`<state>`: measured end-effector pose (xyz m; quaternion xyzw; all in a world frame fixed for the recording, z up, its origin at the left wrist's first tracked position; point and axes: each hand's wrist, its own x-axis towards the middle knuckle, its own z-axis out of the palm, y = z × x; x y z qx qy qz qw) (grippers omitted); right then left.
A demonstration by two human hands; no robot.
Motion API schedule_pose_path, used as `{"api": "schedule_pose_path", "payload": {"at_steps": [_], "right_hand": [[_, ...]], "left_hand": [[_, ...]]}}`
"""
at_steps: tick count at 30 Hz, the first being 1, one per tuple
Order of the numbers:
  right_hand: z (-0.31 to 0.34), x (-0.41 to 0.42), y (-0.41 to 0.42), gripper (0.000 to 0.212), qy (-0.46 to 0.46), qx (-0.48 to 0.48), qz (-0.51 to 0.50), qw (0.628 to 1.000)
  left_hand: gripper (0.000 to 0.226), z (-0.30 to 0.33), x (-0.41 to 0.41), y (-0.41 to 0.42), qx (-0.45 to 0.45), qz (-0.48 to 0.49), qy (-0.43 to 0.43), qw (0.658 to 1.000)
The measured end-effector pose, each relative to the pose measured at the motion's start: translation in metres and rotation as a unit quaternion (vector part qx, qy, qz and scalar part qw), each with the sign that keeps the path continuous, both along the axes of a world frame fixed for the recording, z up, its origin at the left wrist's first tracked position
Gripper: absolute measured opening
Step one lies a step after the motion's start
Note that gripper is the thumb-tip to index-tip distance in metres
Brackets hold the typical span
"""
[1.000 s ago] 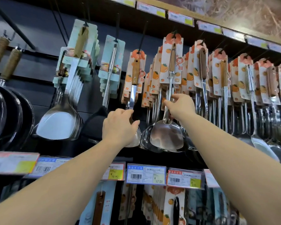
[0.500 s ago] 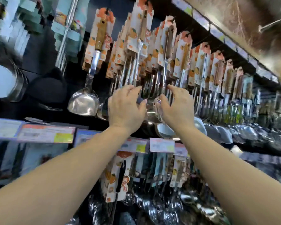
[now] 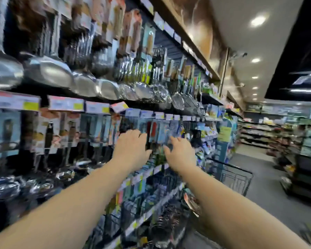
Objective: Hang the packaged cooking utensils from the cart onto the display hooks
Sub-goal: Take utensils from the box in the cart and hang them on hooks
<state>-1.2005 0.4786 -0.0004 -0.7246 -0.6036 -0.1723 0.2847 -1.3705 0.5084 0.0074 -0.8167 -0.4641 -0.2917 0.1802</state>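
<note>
The view is blurred by motion. My left hand and my right hand are stretched out side by side in front of the shelving, fingers apart, with nothing in them. Rows of packaged ladles and spatulas hang on hooks at the upper left, steel bowls downward. More carded utensils hang on the row below, left of my hands. A wire shopping cart stands in the aisle just right of my right forearm; a packaged utensil seems to lie in it.
Price-label rails run along the shelf edges. Lower shelves hold small packaged goods. The aisle floor runs away to the right, with a dark display stand on its far side.
My view has swung right and down along the shelving. Both hands have let go of the hanging ladles and dropped to the lower row. The cart has come into sight.
</note>
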Motion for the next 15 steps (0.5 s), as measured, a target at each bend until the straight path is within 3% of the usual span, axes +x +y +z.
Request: {"api": "schedule_pose_path", "payload": {"at_steps": [5, 15], "right_hand": [[-0.054, 0.103, -0.005, 0.054, 0.048, -0.071, -0.066, 0.994], [-0.14, 0.281, 0.049, 0.054, 0.08, -0.123, -0.157, 0.977]], "left_hand": [[0.057, -0.058, 0.123, 0.012, -0.088, -0.059, 0.026, 0.994], [0.058, -0.147, 0.333, 0.089, -0.147, -0.149, 0.054, 0.976]]}}
